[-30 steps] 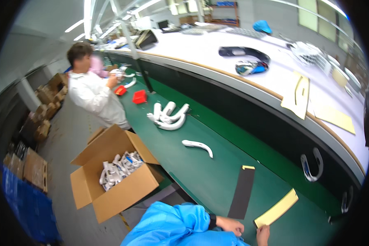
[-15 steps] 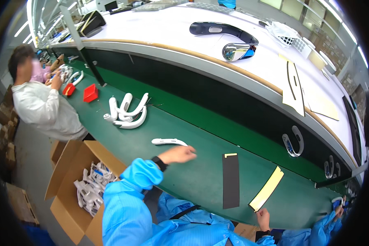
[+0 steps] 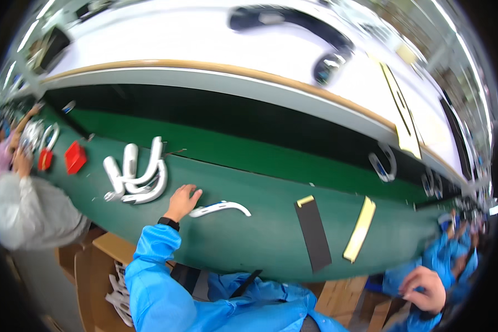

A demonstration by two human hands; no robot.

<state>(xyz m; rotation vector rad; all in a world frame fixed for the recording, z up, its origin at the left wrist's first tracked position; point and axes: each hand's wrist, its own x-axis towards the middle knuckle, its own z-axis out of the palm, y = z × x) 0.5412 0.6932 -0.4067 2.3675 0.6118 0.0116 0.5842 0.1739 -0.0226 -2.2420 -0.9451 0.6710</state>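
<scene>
My left hand [image 3: 182, 203] is open over the green bench, thumb and fingers apart, beside the left end of a slim white curved plastic piece [image 3: 221, 207]. Whether it touches that piece I cannot tell. My right hand [image 3: 424, 289] is past the bench's near edge at the lower right, slightly blurred, its fingers curled in with nothing visible in them. Between the hands lie a black flat strip [image 3: 312, 235] with a yellow tab at its top and a narrow yellow strip [image 3: 360, 229].
White curved housings [image 3: 144, 177] are piled on the left, near a red bin [image 3: 76, 157]. An open carton [image 3: 97, 282] of white parts stands below my left arm. A raised white shelf [image 3: 177, 39] carries a black curved device [image 3: 293, 22]. Co-workers sit at both sides.
My left hand has gone from the white piece's right end to its left end. My right hand has left the yellow strip and moved right. The whole view has shifted.
</scene>
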